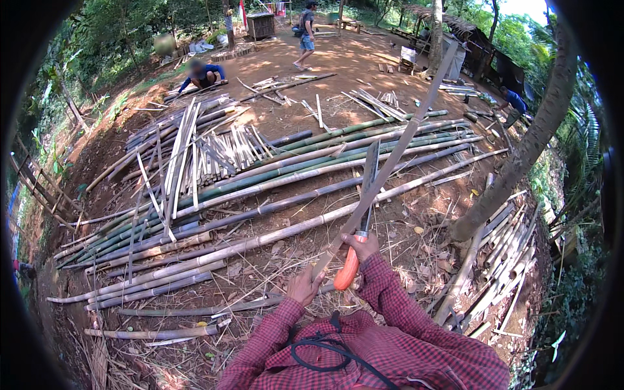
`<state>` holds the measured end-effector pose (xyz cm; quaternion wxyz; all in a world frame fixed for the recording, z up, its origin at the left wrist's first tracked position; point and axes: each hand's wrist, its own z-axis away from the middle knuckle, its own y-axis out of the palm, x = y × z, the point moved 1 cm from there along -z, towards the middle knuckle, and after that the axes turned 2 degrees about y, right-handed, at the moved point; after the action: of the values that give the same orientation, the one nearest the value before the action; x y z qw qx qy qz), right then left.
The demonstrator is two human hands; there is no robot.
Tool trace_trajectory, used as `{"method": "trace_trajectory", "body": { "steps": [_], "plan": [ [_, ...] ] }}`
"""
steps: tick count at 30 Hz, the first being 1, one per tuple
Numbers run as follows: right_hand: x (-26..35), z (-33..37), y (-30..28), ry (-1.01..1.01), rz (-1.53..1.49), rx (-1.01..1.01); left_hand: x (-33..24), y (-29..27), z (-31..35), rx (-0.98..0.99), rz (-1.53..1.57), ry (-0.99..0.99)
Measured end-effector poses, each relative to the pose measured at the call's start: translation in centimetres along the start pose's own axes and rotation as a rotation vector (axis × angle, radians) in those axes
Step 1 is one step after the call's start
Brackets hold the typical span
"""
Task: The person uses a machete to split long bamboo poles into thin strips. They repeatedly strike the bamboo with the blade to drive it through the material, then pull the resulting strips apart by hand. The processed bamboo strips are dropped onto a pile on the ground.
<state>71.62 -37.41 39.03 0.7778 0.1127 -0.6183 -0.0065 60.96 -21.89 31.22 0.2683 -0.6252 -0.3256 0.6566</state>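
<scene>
My left hand (303, 286) is closed round the near end of a long, flat bamboo strip (408, 140), which slants up and away to the right. My right hand (364, 248) grips a machete by its orange handle (348, 270), whose curved butt points down toward me. The machete's dark blade (371, 170) stands nearly upright, and the strip crosses it just above my right hand. Whether the edge touches the strip I cannot tell.
Long bamboo poles (279, 168) lie across the ground ahead, with split slats (227, 153) piled on them. A leaning tree trunk (520, 175) and cut bamboo pieces (504, 260) are at the right. One person (207, 75) crouches far left, another (305, 36) walks, a third (515, 103) bends far right.
</scene>
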Motion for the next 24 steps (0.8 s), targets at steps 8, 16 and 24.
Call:
{"method": "trace_trajectory", "body": {
  "steps": [8, 16, 24],
  "plan": [
    [0.1, -4.7, -0.4, 0.074, -0.088, -0.061, 8.9, -1.7, 4.6, -0.207, 0.445, 0.007],
    [3.2, -8.8, 0.6, 0.028, -0.07, 0.061, 16.8, 4.6, 8.0, 0.128, 0.655, -0.197],
    [5.8, -7.8, -1.9, -0.199, 0.244, -0.315, 10.0, -1.2, 1.8, -0.155, 0.71, -0.148]
  ]
}}
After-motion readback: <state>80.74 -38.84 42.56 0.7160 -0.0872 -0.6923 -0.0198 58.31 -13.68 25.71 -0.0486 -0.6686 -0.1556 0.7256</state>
